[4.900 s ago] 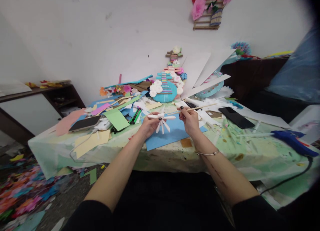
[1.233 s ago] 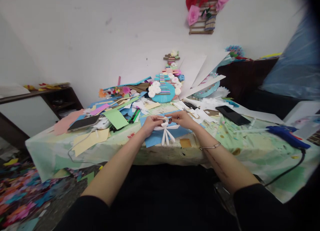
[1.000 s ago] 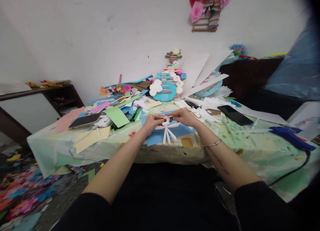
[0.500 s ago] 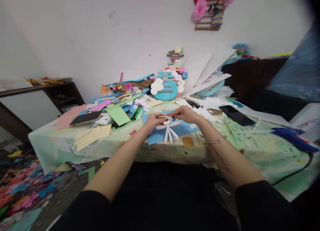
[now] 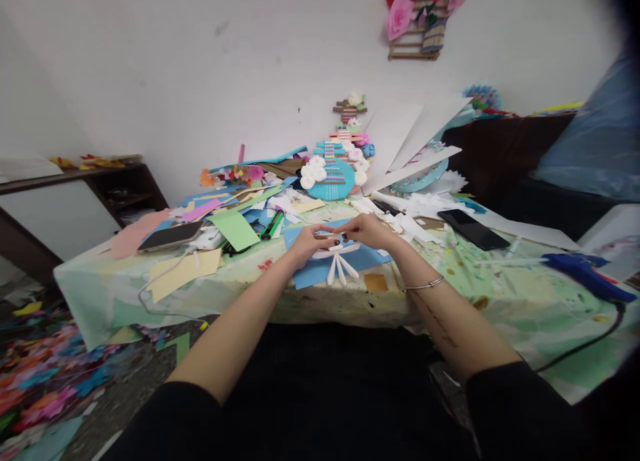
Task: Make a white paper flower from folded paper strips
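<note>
Petals (image 5: pixel 341 269) overhang blue paper (image 5: pixel 307 276) edge.

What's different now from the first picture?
The right hand has moved left, close up to the left hand; both are now at the white petalled piece, which only the left hand held before. The pale stick the right hand held isn't clearly visible now. The blue glue gun and nearby black phone stayed put.
</note>
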`<state>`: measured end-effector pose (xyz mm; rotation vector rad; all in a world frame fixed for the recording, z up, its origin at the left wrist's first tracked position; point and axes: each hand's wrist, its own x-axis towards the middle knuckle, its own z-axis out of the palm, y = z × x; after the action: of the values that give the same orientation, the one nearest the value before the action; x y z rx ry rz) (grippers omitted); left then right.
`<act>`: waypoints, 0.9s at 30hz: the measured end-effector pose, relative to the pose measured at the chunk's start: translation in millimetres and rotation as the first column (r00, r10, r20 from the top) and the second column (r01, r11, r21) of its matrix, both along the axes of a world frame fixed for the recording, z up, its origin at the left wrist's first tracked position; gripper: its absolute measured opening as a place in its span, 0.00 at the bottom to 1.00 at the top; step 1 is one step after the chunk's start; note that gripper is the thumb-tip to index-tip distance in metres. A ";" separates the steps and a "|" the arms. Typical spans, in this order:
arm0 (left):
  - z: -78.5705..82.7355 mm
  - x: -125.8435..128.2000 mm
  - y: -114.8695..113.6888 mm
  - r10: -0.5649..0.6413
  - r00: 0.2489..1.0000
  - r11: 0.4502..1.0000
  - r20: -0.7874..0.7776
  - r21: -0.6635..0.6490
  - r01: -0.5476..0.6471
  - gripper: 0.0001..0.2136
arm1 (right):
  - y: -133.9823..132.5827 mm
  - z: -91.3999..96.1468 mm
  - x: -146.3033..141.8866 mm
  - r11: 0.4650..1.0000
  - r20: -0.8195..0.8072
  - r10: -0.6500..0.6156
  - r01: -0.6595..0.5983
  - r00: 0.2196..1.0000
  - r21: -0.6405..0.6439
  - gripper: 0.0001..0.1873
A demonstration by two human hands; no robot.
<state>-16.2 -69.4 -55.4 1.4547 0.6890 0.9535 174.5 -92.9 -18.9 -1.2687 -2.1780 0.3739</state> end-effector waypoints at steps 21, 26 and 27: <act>-0.5 0.0 2.8 0.057 0.998 0.998 0.010 -0.011 -0.057 0.11 | -1.3 -22.7 0.5 0.971 -0.030 0.057 -0.048 0.998 0.235 0.18; -4.6 0.5 6.8 0.063 0.998 0.997 0.026 0.040 -0.064 0.14 | -2.3 -23.2 0.4 0.959 0.005 0.063 -0.062 0.998 0.278 0.17; -5.1 0.4 7.4 0.067 0.998 0.996 0.015 0.049 -0.068 0.15 | -3.2 -23.0 0.1 0.958 0.011 0.053 -0.054 0.999 0.280 0.17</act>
<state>-15.8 -62.1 -60.5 1.4751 0.7124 1.0384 174.7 -96.1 -41.9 -1.0557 -2.1792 0.0785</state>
